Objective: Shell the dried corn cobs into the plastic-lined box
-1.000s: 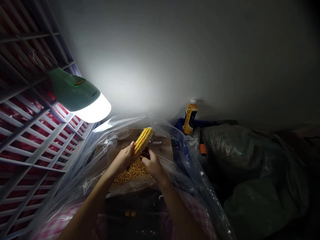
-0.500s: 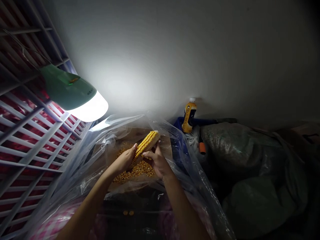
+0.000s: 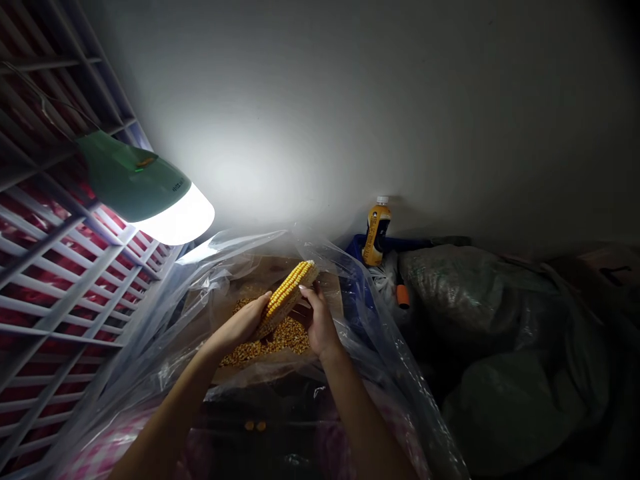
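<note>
Filling the upper frame, a grey wall carries a bright patch left of centre. A slatted lattice, with red material behind it, occupies the left edge. Clear plastic sheeting spreads across the lower centre, over the person's lap. Dark, bulky bundles, apparently sacks though too dim to be certain, lie at right. A lit green lamp hangs at upper left. Loose kernels form a heap at lower centre, beneath the hands. The left hand is closed around the lower end of the cob; the right hand grips its upper part, thumb on the pale flank, fingers curled partly out of sight below. The corn cob itself lies slantwise at frame centre, upper end to the right, yellow rows facing left. A yellow bottle stands right of centre, near a small orange object.
</note>
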A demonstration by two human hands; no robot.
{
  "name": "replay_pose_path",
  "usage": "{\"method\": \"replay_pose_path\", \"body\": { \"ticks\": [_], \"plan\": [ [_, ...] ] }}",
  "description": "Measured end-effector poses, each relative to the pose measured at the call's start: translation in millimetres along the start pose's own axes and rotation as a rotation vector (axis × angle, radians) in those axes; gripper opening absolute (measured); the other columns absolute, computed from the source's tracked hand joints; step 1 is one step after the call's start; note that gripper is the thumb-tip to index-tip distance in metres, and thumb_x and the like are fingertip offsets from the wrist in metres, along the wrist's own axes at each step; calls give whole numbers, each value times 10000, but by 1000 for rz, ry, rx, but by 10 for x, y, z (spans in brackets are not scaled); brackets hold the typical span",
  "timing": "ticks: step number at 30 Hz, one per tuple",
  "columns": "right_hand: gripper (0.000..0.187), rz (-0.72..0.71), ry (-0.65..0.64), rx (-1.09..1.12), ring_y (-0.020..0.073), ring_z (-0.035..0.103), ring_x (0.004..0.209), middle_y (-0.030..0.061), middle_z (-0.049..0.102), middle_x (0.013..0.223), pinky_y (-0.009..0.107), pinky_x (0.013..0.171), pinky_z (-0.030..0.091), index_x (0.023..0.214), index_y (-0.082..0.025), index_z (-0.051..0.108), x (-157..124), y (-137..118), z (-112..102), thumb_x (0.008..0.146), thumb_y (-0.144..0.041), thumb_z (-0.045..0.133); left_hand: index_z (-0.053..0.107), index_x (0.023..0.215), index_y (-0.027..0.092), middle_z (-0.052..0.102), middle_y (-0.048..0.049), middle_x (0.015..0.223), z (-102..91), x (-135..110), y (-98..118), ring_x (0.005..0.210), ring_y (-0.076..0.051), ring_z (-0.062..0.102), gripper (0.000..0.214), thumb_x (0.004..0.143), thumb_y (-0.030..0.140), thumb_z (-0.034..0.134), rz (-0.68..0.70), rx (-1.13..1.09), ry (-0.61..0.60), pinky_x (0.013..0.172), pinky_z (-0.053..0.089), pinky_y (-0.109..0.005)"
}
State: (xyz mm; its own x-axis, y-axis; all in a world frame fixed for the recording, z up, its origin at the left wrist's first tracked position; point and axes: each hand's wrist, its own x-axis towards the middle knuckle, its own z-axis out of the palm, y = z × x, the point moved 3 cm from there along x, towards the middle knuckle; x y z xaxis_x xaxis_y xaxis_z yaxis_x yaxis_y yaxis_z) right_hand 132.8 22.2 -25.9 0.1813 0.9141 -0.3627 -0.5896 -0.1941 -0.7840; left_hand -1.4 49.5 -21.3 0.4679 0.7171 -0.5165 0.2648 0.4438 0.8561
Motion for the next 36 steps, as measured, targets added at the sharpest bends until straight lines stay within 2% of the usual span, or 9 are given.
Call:
{"method": "replay_pose_path", "body": {
  "ticks": [3,6,8,12,16,21,30,33,36],
  "plan": [
    [522,-29,2,-75,190,612,859,-3,623,943,289,666,521,1157,-273,467,4,28,-1,666,-293,643,545,1028,143,627,-33,721,-3,-13,10,605,-191,591,468,824,514,344,-9,-6,17,562,479,-297],
    [454,-47,22,-123,204,591,936,9,624,982,299,700,518,1120,-255,501,4,17,-21,683,-302,614,575,948,129,630,-54,715,-17,22,4,612,-203,586,558,813,599,307,-12,28,50,543,463,-291],
    [347,-96,32,-165,211,583,968,26,631,1022,306,749,507,1039,-222,564,7,-46,-46,708,-326,579,592,841,122,614,-65,660,-53,48,1,573,-209,567,624,792,660,278,4,112,149,495,423,-280],
    [326,-140,6,-126,211,611,907,15,657,976,321,764,501,1007,-218,603,27,-174,-87,702,-332,578,564,686,170,557,-40,573,-151,-2,40,560,-218,547,574,805,642,259,100,528,421,496,334,-260],
    [293,-13,-21,-60,200,623,811,1,668,854,322,708,507,944,-212,622,35,-142,-78,666,-300,594,538,667,214,546,-21,562,-185,-172,80,570,-209,542,488,853,539,224,137,897,518,516,251,-248],
    [288,46,-34,-68,173,606,768,-12,647,814,292,693,496,920,-212,639,-1,-72,-30,644,-283,601,530,694,219,604,-45,625,-219,-296,104,591,-218,564,507,863,538,174,111,1039,539,515,209,-255],
    [326,33,67,-89,152,555,703,-4,595,779,275,637,481,908,-200,627,3,-63,-20,595,-246,544,565,750,194,671,-105,794,-261,-209,102,743,-256,616,528,887,426,112,143,1135,539,554,262,-280],
    [325,28,74,-83,160,565,719,-4,597,771,289,672,489,901,-197,617,-7,-53,-3,587,-230,538,566,739,188,668,-103,786,-274,-183,101,718,-244,611,529,887,428,118,150,1111,530,558,282,-281],
    [377,-27,88,-34,169,579,800,-6,626,846,280,709,488,944,-211,609,-16,-20,-9,577,-172,532,544,656,186,635,-82,672,-312,-165,98,611,-208,576,566,891,435,93,135,1033,528,532,290,-273]
  ]
}}
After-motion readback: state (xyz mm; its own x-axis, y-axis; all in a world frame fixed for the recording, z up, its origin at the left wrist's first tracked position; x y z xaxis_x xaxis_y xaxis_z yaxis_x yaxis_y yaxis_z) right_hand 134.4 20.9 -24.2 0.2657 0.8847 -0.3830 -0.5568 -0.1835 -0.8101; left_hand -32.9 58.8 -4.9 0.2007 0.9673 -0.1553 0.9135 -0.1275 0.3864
